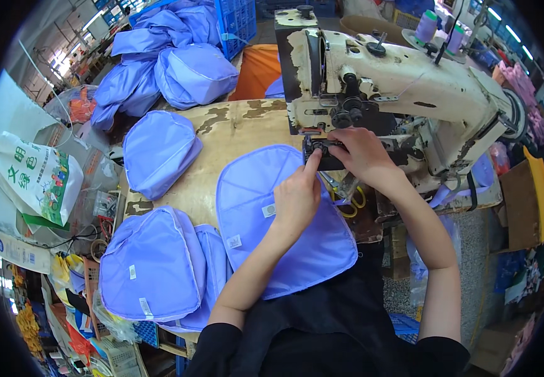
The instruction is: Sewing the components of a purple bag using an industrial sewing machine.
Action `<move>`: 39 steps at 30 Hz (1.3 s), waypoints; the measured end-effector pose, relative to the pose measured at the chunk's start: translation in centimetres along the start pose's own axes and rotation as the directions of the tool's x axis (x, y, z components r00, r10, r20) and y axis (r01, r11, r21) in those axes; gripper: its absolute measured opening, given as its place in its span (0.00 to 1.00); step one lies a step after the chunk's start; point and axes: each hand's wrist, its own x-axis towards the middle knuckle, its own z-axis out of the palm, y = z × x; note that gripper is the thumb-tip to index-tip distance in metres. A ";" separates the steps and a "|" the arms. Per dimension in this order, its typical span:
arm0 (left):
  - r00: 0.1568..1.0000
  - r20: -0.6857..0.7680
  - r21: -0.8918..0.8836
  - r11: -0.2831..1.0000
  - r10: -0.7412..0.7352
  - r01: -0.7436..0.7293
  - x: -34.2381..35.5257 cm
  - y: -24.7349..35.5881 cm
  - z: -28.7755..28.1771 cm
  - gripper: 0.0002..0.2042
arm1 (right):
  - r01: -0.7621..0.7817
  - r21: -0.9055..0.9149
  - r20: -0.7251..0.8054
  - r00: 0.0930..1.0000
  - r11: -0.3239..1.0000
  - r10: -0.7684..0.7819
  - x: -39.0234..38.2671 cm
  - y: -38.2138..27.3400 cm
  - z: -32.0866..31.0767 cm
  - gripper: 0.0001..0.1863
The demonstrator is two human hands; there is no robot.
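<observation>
A worn cream sewing machine stands in front of me at the right. My left hand stretches its index finger onto a small dark metal mechanism under the machine's head. The rest of its fingers are folded or hidden. My right hand is closed at the same mechanism, its fingertips pinching a part too small to make out. Beneath my left wrist lies a lavender fabric panel, rounded at the top, with white labels; it hangs over my lap. Yellow-handled scissors lie beside my right wrist.
Lavender sewn bag pieces lie stacked at the near left, another bag piece behind them on the worn wooden table. A lavender heap sits beside a blue crate. Thread cones stand beyond the machine; a cardboard box is right.
</observation>
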 end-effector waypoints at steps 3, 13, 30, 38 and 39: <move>1.000 -0.013 0.018 1.000 -0.004 0.005 0.0 0.1 0.1 0.25 | -0.020 0.103 -0.046 0.999 0.994 0.025 0.0 -0.2 -0.2 0.08; 1.000 0.013 -0.014 1.000 -0.025 0.025 0.1 0.0 -0.1 0.24 | -0.057 -0.113 0.129 0.989 0.992 0.072 0.1 -1.4 -1.5 0.10; 1.000 -0.001 -0.057 0.998 -0.010 0.010 0.2 0.0 -0.4 0.24 | -0.097 -0.050 0.129 0.986 0.994 0.103 0.2 -1.0 -1.3 0.11; 1.000 0.010 -0.063 0.998 -0.027 0.028 0.2 -0.1 -0.3 0.24 | -0.005 -0.022 0.088 0.996 1.000 0.007 0.1 -0.3 -1.1 0.11; 0.999 0.016 -0.067 0.997 -0.031 0.032 0.1 -0.1 -0.3 0.24 | 0.003 -0.021 0.086 0.996 1.000 -0.001 0.1 -0.1 -1.1 0.11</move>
